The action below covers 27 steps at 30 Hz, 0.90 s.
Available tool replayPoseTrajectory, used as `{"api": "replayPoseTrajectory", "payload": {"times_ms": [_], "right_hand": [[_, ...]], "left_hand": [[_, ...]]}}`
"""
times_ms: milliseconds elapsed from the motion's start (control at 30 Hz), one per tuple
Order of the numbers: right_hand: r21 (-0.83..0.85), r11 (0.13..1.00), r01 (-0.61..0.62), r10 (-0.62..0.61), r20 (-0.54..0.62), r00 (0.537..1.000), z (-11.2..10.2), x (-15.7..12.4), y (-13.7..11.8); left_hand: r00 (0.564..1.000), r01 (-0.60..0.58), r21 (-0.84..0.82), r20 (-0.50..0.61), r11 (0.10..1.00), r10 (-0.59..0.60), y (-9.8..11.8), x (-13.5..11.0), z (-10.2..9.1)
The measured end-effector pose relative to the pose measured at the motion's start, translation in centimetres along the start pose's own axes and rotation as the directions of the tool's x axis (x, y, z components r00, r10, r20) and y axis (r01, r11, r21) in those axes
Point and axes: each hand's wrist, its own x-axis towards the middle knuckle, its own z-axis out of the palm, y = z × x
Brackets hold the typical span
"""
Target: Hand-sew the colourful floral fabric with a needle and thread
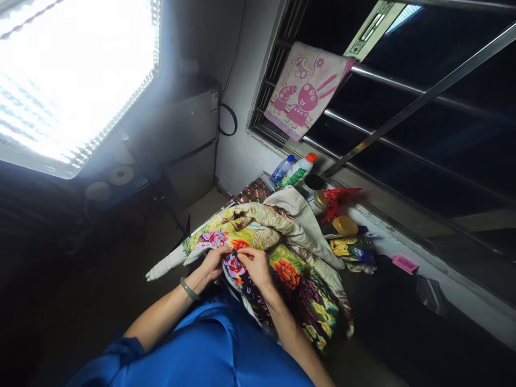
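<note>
A large embroidered cloth (pixel 282 252) with bright flowers lies bunched on my lap and on the surface ahead. My left hand (pixel 215 262), with a green bangle on its wrist, grips the cloth's edge with curled fingers. My right hand (pixel 255 265) is pinched closed on the cloth just beside it, at a pink flower (pixel 234 265). Whether a needle is between the fingers is too small to tell. A rolled white end of the cloth (pixel 165 264) sticks out to the left.
Two plastic bottles (pixel 293 171), a yellow-lidded jar (pixel 345 225), a red packet (pixel 336 200) and a pink item (pixel 405 263) lie along the window ledge. A cartoon towel (pixel 304 88) hangs on the window bars. A bright lamp panel (pixel 72 70) glares at upper left.
</note>
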Motion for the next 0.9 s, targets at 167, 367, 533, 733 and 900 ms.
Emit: {"api": "replayPoseTrajectory", "payload": {"times_ms": [167,367,533,733,900], "right_hand": [[0.168,0.982,-0.089,0.091,-0.003,0.996,0.5,0.1,0.8],[0.213,0.964,-0.159,0.157,0.026,0.987,1.1,0.5,1.0],[0.185,0.972,-0.143,0.137,0.043,0.990,0.9,0.9,0.4],[-0.109,0.992,0.071,-0.069,0.020,0.997,0.9,1.5,-0.8],[-0.337,0.917,0.214,-0.182,0.124,0.975,1.0,2.2,-2.1]], "left_hand": [[0.998,0.059,-0.013,0.036,0.998,-0.059,0.1,0.2,-0.2],[0.997,0.061,-0.019,0.051,0.998,-0.060,0.4,-0.7,0.5],[0.999,0.007,-0.018,0.039,1.000,-0.006,0.5,-1.4,0.9],[0.996,-0.061,0.045,0.071,0.997,0.058,0.6,-1.8,0.8],[0.992,-0.116,0.058,0.061,0.992,0.113,0.7,-2.3,1.0]]}}
